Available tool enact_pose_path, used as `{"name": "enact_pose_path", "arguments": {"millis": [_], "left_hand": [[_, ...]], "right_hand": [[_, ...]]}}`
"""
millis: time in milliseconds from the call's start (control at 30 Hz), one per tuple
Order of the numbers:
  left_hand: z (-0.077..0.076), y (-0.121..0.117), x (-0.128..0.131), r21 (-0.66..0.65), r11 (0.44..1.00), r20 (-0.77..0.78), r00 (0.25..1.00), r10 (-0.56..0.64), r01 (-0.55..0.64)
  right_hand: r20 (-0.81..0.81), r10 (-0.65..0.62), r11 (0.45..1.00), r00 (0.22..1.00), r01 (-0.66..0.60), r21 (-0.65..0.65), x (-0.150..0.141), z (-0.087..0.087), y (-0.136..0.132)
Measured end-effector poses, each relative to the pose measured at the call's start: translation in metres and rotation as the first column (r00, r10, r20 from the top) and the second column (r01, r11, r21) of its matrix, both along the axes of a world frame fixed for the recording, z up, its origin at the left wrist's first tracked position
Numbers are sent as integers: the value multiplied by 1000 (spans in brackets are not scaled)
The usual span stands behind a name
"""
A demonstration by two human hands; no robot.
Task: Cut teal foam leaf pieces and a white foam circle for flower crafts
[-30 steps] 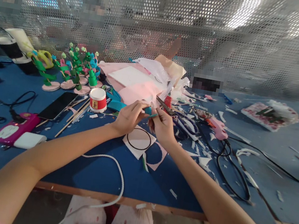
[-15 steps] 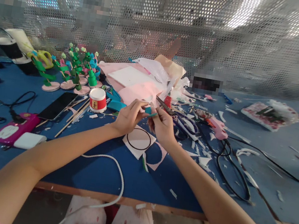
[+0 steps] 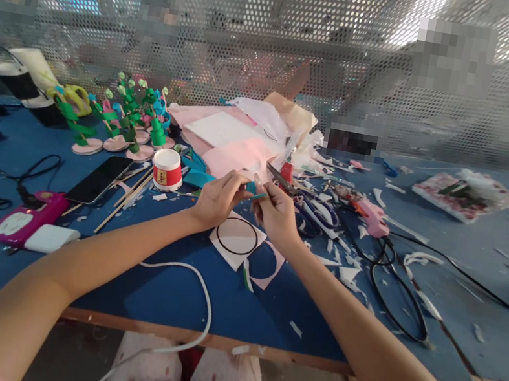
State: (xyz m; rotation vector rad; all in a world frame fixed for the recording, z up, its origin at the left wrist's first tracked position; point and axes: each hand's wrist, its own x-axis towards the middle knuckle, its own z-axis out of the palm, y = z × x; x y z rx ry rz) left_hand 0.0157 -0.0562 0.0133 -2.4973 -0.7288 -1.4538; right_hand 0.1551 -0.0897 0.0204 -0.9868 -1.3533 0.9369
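My left hand [image 3: 218,199] and my right hand [image 3: 277,213] meet over the middle of the table, fingertips nearly touching. Between them is a small teal paper strip [image 3: 251,187], pinched by the fingers of both hands. Part of the strip is hidden behind the fingers. Just below my hands lies a white paper square [image 3: 230,249] with a black circle drawn on it. Beside it is a pink paper scrap [image 3: 275,265] with a round cut-out. Scissors [image 3: 281,177] with dark blades rest behind my right hand.
Left of my hands stand a red-and-white tub [image 3: 167,170], a black phone [image 3: 99,179] and several green paper plants [image 3: 135,123] on pink discs. A pink glue gun [image 3: 374,217] with a black cord lies right, among white scraps. A white cable [image 3: 204,293] crosses the front edge.
Both hands stay in nearly the same place. The teal strip between the fingertips has shifted and turned slightly.
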Motion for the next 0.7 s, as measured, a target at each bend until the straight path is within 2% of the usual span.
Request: {"name": "enact_pose_path", "arguments": {"millis": [333, 600, 700], "left_hand": [[-1, 1, -1, -47, 999, 56, 998, -6, 9], [0, 1, -2, 47, 999, 2, 1000, -6, 6], [-1, 2, -2, 34, 999, 21, 1000, -16, 16]], "right_hand": [[-17, -40, 999, 999, 40, 21, -2, 4, -3], [-26, -37, 998, 999, 38, 43, -1, 1, -2], [-15, -40, 998, 999, 41, 52, -1, 0, -2]]}}
